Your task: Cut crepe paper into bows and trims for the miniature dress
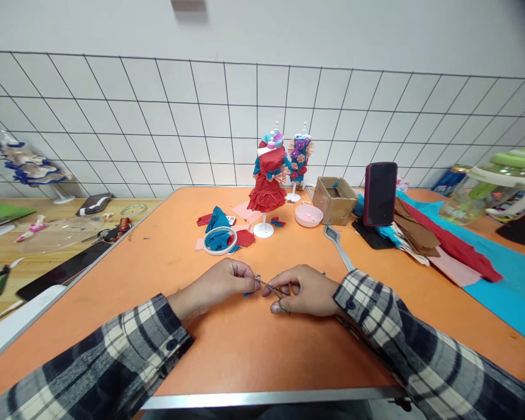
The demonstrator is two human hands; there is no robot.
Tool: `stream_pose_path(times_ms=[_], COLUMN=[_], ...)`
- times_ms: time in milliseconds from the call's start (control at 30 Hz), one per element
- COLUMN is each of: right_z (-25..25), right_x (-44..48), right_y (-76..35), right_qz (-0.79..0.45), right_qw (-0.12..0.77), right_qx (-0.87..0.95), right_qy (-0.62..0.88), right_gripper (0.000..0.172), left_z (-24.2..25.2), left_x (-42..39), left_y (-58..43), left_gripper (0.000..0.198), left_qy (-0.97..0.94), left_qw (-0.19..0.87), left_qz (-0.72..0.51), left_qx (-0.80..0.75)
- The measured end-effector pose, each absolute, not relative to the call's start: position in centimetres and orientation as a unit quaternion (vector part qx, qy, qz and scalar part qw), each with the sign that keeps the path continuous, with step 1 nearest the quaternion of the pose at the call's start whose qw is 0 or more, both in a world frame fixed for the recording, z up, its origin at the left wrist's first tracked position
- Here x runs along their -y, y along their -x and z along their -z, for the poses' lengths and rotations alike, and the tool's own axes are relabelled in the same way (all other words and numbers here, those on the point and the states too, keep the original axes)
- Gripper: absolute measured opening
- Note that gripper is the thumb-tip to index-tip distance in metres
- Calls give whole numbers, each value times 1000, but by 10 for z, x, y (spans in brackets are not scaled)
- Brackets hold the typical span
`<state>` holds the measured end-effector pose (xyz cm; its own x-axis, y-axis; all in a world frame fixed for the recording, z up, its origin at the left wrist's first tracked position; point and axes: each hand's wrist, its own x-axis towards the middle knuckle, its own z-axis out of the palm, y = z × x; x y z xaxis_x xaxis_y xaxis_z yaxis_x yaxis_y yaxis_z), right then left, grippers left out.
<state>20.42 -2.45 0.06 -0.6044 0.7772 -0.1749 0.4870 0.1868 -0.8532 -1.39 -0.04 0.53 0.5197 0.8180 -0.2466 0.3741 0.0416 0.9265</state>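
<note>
In the middle of the orange table my right hand (300,290) is closed on small metal scissors (273,289), fingers in the handle loops. Their blades point left toward my left hand (231,283). That hand pinches a small bit of blue fabric (258,279), with the blade tips touching or close beside it. More blue shows just below my left fingertips, partly hidden by the hand. Straight ahead stands a mini dress form in a red dress (267,186) with a blue bow. A small red and blue bow (277,221) lies beside its base.
An embroidery hoop (220,240) rests on fabric scraps at the left. Behind are a pink bowl (308,216), a cardboard box (335,201) and another dress form (300,157). Rightward are a propped phone (380,193), folded fabrics (446,239) and a green-lidded jug (494,184).
</note>
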Motion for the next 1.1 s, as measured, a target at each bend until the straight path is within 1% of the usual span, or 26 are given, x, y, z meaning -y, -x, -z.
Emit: stream_pose_path(times_ms=[233, 400, 633, 867, 1000, 1100], right_z=[2, -4, -3, 3, 4, 2], right_x=[24, 24, 22, 23, 22, 21], right_y=[-203, -204, -205, -205, -205, -206], right_qz=[-525, -481, -475, -544, -541, -545], right_qw=[146, 136, 128, 147, 160, 148], right_qx=[733, 759, 769, 717, 711, 717], right_qy=[407, 417, 408, 410, 419, 410], right_gripper=[37, 42, 43, 40, 43, 43], left_z=[-8, -8, -7, -7, -8, -8], left_x=[1, 0, -1, 0, 0, 0], left_y=[13, 13, 13, 14, 14, 14], left_gripper=[24, 22, 23, 22, 22, 21], left_qy=[-665, -660, -656, -654, -646, -648], left_qw=[564, 570, 582, 587, 596, 598], left_qz=[-189, -188, -183, -192, -204, -197], left_qx=[-451, -451, -444, -436, -431, -428])
